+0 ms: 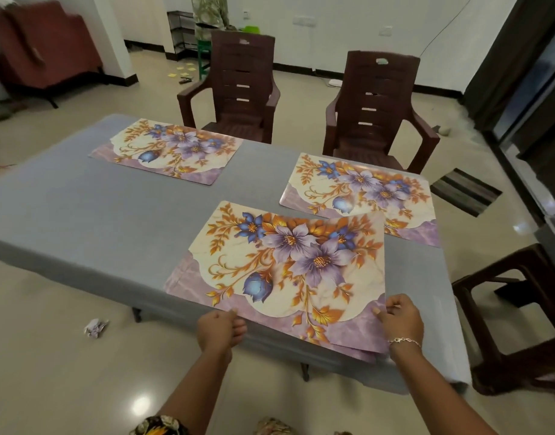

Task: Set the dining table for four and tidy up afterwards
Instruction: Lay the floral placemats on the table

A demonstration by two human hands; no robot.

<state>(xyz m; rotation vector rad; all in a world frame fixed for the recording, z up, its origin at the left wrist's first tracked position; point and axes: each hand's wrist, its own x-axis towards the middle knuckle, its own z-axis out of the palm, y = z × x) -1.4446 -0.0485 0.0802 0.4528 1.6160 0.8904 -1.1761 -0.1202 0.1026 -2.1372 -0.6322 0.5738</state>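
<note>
Floral purple-and-cream plastic placemat (288, 265) lies at the near edge of the grey-clothed table (81, 215). The left hand (219, 328) pinches its near edge and the right hand (401, 318) its near-right corner. It is best squared to that edge, clear of the far-right floral placemat (364, 183).

I see a grey-clothed table (81, 221) carrying a flowered mat (166, 150) upper left, a second mat (361, 193) right of centre, and a third mat (288, 271) lower centre.

Three placemats (166, 150) (361, 191) (288, 265) showing their tops, two brown chairs (241, 89) (376, 111), one stool (539, 350), one table (81, 208), two hands (221, 328) (401, 318)
</note>
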